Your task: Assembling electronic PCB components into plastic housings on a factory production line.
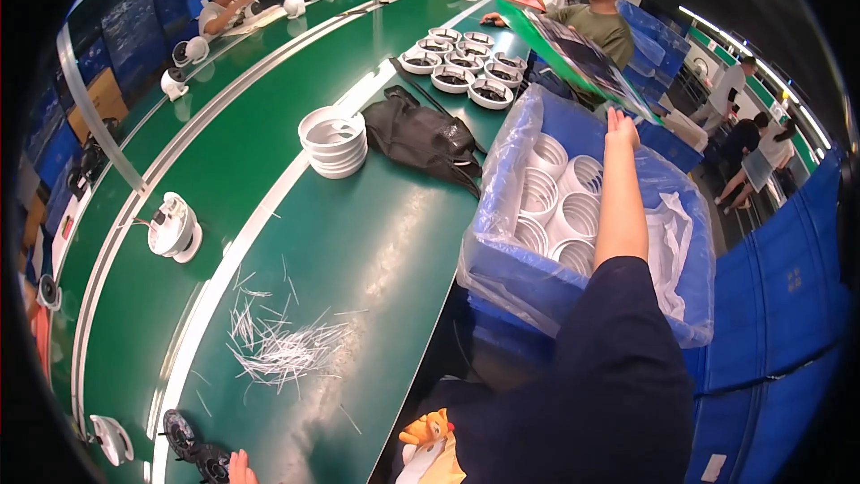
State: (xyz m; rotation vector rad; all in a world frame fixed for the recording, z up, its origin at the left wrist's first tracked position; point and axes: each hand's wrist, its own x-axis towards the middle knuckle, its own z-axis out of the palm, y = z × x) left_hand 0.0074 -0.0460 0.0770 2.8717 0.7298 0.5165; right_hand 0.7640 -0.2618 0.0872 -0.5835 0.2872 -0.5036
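At upper right, a green-edged sheet point(587, 56) slants above the right hand point(622, 130), its grip unclear, over a bin point(580, 130) lined perhaps to protect white rings point(576, 215); lower left, the cut-off left hand point(240, 469), finger state indiscernible, neighbours black parts point(182, 430).

Tilted green-edged sheet point(587, 56), perhaps plastic

the lower edge cuts off the left hand point(240, 471) and the nearest black part point(212, 463)
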